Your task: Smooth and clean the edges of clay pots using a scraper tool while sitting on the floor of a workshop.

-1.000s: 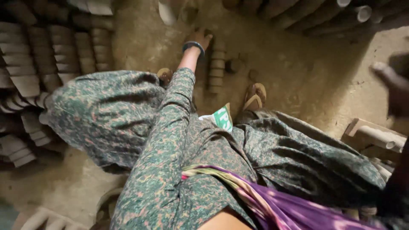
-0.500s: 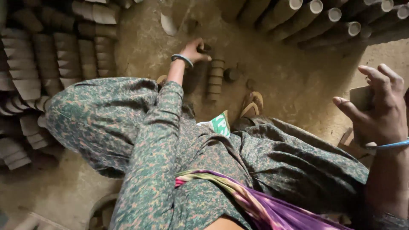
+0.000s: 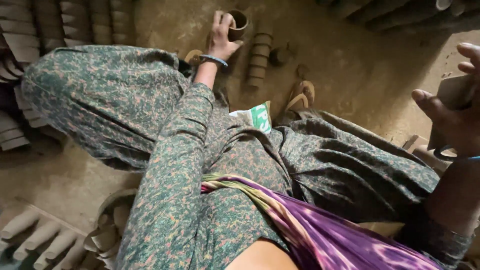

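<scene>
Your left hand (image 3: 221, 35) is clamping a clay cup (image 3: 238, 24), fingers curled over its rim, lifting it just beside the cup stack (image 3: 259, 59) on the dirt floor (image 3: 340, 60). A loose grip on that thin rim could be risking a slip, and the raw clay might be denting or knocking the stack. Your left arm is stretching fully forward over your knee. Your right hand (image 3: 447, 107), raised near your chest, is gripping another cup (image 3: 452, 92), thumb pressing its side.

The right hand (image 3: 452, 107) is running off the right edge, its fingertips cut away, hiding most of a clay piece (image 3: 452, 92).
</scene>
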